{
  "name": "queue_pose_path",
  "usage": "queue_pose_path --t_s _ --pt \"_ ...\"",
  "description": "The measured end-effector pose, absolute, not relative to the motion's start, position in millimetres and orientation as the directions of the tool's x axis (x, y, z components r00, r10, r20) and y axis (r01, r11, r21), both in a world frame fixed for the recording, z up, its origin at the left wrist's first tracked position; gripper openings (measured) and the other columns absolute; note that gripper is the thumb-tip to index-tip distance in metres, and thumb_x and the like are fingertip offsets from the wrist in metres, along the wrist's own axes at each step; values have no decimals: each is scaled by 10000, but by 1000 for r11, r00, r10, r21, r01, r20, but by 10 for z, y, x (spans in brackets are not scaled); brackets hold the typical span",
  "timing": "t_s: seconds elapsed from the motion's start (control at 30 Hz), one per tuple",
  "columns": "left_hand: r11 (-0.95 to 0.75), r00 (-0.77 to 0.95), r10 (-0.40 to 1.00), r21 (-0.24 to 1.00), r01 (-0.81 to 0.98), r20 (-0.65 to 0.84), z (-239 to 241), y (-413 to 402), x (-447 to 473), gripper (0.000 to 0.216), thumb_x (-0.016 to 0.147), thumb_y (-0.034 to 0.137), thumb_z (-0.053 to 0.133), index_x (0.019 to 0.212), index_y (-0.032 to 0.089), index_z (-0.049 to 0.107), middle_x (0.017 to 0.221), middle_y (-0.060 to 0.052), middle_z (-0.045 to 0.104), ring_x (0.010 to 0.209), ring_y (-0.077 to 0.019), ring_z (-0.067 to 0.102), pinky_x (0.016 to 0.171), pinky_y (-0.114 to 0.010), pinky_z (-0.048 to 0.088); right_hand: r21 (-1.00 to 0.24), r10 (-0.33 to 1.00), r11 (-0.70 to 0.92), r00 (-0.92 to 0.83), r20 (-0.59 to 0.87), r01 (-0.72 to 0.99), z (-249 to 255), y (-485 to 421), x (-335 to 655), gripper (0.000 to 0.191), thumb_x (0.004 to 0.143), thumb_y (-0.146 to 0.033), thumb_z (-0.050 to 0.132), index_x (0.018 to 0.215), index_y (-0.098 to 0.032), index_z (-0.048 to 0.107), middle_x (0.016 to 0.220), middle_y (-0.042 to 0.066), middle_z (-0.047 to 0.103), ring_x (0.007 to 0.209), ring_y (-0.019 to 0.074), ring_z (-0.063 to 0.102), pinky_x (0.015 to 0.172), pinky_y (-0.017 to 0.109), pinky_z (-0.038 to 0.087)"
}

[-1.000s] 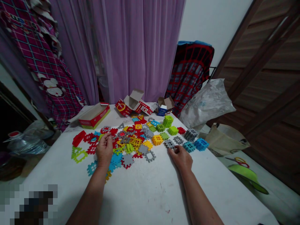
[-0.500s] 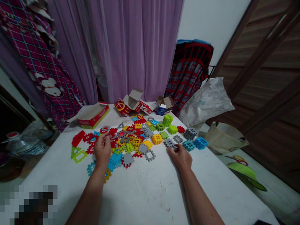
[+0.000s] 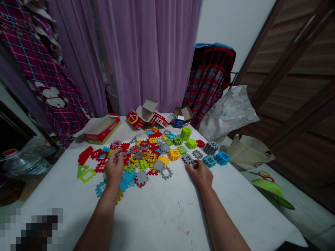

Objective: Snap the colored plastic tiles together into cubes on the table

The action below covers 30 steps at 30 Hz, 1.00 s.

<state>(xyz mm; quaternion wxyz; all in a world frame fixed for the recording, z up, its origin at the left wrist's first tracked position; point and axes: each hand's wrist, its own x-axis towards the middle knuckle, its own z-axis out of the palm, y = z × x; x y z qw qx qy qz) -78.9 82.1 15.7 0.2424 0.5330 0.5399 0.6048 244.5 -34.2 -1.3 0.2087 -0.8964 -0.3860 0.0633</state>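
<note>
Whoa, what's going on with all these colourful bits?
Someone is handling notched pieces on a white table. The right-hand grip has its fingertips at the edge of a grey piece. The left-hand grip is at the loose pile, beside some red pieces; I can't tell whether it holds anything. Towards the right are a yellow stack, a bright green stack and a blue stack.

Grey tile, checked magenta cloth
</note>
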Motion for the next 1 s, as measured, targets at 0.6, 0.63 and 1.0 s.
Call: queue_pose_path --t_s 0.6,0.63,1.0 --pt "-273 -322 876 920 282 359 180 799 -781 326 813 408 515 1004 176 641 890 -65 741 714 -167 711 672 -294 577 -659 605 -511 775 181 553 -55 -376 2539 426 768 -518 574 1049 -213 669 821 2 695 798 191 638 652 266 409" --pt "-271 -325 876 921 278 356 184 798 -784 329 811 408 514 1007 176 640 892 -65 740 712 -168 710 673 -296 576 -680 575 -495 791 209 540 -39 -395 2587 435 766 -514 572 1056 -206 670 823 8 694 795 194 636 659 269 414" --pt "-227 -311 887 909 349 341 74 844 -851 413 788 480 509 1046 191 651 924 -70 737 752 -197 704 640 -298 561 -564 404 -562 796 451 605 188 -445 3721 353 737 -462 639 942 -192 736 1268 132 584 1166 317 504 978 475 387"
